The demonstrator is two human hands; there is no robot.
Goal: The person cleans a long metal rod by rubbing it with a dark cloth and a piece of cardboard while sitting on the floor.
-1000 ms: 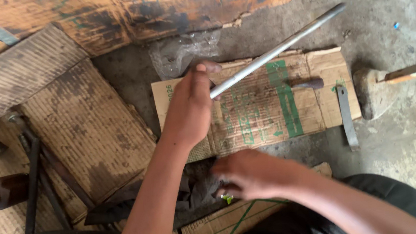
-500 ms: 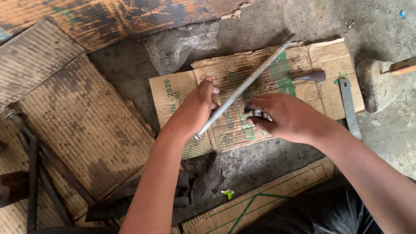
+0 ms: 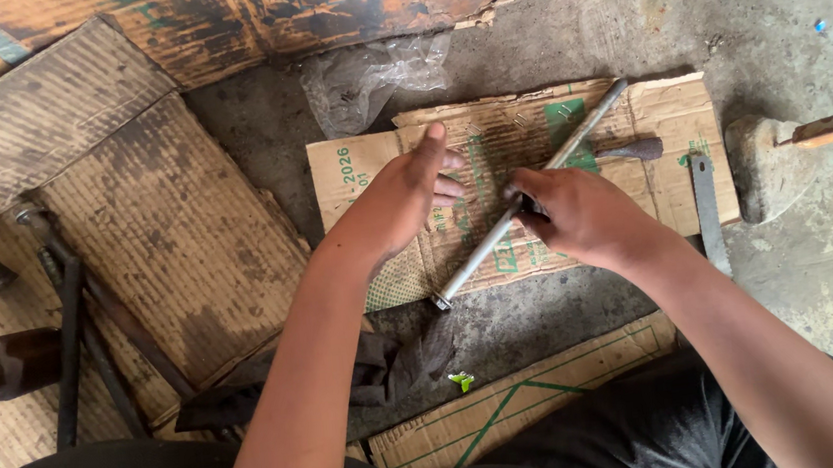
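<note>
A long grey metal rod [image 3: 497, 239] slants across a flattened piece of cardboard [image 3: 667, 112] on the concrete floor. My right hand [image 3: 576, 215] is closed around the middle of the rod. My left hand [image 3: 404, 200] hovers just left of the rod with its fingers loosely spread and nothing in it; the fingertips sit close to the rod. The rod's lower end [image 3: 440, 302] reaches the near edge of the cardboard.
A dark-handled tool [image 3: 635, 150] and a flat metal strip [image 3: 708, 209] lie on the cardboard to the right. A dark rag [image 3: 388, 367] and a small green bit [image 3: 462, 381] lie near my knees. Corrugated cardboard sheets [image 3: 164, 216], dark metal bars [image 3: 73, 324] and crumpled plastic [image 3: 363, 78] are around.
My left hand let go of the rod and opened. My right hand came up from the rag and took hold of the rod's middle. The rod swung lower and steeper.
</note>
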